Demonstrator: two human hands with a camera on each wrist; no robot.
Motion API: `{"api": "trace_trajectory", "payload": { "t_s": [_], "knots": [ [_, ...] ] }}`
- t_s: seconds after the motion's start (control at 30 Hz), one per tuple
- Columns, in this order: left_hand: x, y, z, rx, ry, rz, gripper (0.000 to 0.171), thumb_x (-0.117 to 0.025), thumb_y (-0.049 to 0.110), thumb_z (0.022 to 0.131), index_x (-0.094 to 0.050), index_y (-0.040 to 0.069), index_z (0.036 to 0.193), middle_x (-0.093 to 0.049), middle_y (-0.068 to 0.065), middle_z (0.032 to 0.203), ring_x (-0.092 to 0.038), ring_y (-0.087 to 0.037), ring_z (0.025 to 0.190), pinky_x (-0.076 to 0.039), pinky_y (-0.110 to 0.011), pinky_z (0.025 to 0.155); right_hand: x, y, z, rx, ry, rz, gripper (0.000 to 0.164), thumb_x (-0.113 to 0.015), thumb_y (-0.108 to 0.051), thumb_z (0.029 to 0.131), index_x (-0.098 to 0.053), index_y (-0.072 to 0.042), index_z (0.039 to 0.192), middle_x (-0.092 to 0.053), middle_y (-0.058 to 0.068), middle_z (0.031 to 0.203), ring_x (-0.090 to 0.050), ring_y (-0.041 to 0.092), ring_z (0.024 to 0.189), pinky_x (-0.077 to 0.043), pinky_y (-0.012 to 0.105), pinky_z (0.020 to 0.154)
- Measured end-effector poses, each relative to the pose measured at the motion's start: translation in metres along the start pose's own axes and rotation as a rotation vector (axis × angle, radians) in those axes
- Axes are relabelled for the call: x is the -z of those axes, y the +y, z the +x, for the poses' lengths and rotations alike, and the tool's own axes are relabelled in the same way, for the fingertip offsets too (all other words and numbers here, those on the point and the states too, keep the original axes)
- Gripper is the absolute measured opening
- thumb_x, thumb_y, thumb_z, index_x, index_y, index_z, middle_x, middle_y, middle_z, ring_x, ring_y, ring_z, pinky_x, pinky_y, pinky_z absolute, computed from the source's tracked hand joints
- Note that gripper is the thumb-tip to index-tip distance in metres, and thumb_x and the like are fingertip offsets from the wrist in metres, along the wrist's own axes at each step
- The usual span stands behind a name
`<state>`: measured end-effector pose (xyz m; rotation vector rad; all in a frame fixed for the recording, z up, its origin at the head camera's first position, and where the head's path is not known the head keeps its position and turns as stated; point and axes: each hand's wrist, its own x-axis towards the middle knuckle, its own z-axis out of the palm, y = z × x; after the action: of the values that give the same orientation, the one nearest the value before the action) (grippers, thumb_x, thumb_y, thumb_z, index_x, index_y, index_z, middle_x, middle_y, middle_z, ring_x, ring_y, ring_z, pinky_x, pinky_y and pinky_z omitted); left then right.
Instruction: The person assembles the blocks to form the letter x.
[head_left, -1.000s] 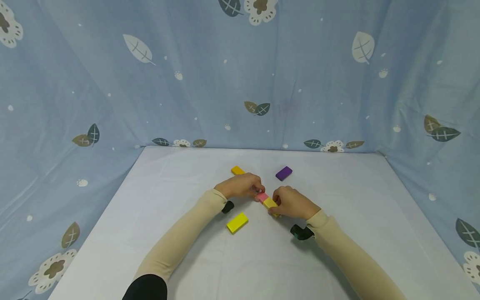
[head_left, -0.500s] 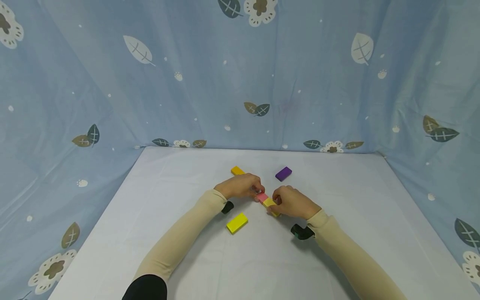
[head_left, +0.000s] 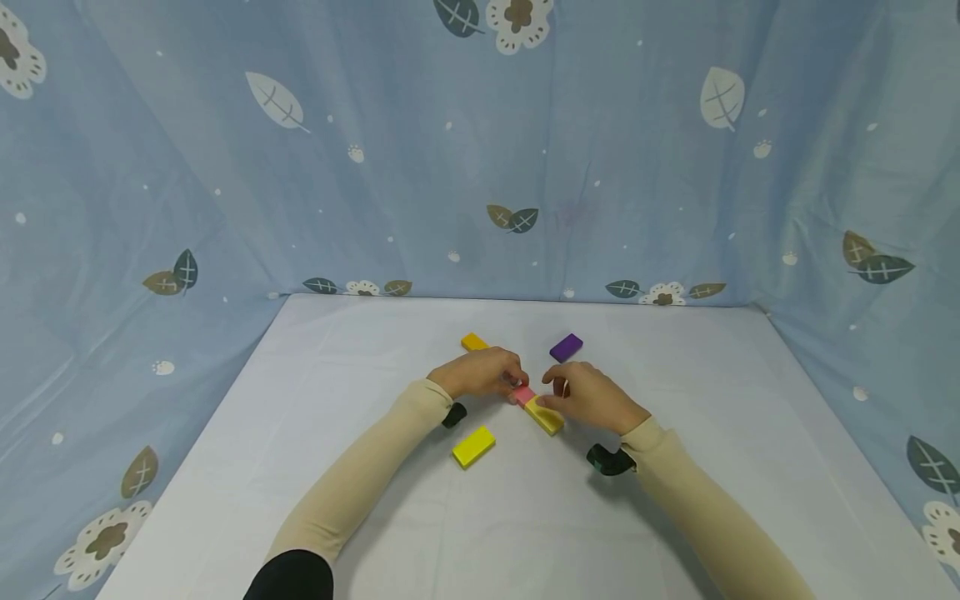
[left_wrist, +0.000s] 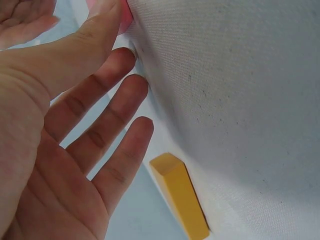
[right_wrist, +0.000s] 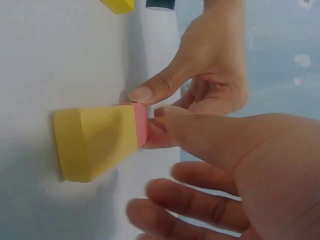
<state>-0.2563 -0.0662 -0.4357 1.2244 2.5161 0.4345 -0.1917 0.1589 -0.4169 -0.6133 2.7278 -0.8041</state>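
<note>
My left hand pinches a pink block between thumb and fingers, its other fingers spread loosely in the left wrist view. A pale yellow block lies end to end with the pink block, the two in one line on the table. My right hand hovers just beside and above the pale yellow block, thumb and fingers apart with nothing between them. Part of the pink block is hidden behind the left hand's fingers.
An orange-yellow block lies behind the left hand. A purple block is at the back, beyond the right hand. Nearer the front lies a bright yellow block. A white cloth covers the table; a blue patterned curtain surrounds it.
My right hand has let go of the pale yellow block and lifted slightly up and back, so more of that block shows. The left hand stays in place on the pink block.
</note>
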Motion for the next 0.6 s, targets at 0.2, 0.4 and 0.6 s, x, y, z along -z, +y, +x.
{"api": "trace_trajectory", "payload": {
  "t_s": [0.2, 0.4, 0.6],
  "knots": [
    [0.0, 0.001, -0.001, -0.005, 0.004, 0.005, 0.029, -0.076, 0.024, 0.094, -0.077, 0.016, 0.123, -0.072, 0.001, 0.11, -0.063, -0.013, 0.1, -0.054, -0.028, 0.096, -0.002, 0.006, -0.001, 0.041, 0.054, 0.022, 0.035, -0.078, -0.024, 0.093, -0.072, -0.001, 0.119, -0.067, 0.003, 0.089, -0.058, 0.015, 0.076, -0.051, 0.027, 0.063],
    [0.0, 0.0, 0.0, -0.013, -0.002, 0.008, 0.03, -0.076, 0.024, 0.094, -0.077, 0.016, 0.123, -0.072, 0.001, 0.112, -0.064, -0.014, 0.102, -0.054, -0.029, 0.097, -0.007, 0.014, -0.001, 0.075, 0.081, 0.052, 0.034, -0.078, -0.022, 0.093, -0.072, -0.001, 0.119, -0.069, 0.003, 0.091, -0.06, 0.016, 0.082, -0.051, 0.026, 0.069],
    [0.001, 0.001, 0.0, -0.016, 0.001, 0.016, 0.028, -0.076, 0.023, 0.094, -0.077, 0.016, 0.121, -0.072, 0.001, 0.11, -0.064, -0.013, 0.1, -0.054, -0.028, 0.096, -0.01, 0.019, -0.001, 0.107, 0.093, 0.092, 0.031, -0.078, -0.02, 0.093, -0.073, -0.002, 0.119, -0.07, 0.003, 0.094, -0.061, 0.017, 0.086, -0.051, 0.026, 0.073]
  ]
}}
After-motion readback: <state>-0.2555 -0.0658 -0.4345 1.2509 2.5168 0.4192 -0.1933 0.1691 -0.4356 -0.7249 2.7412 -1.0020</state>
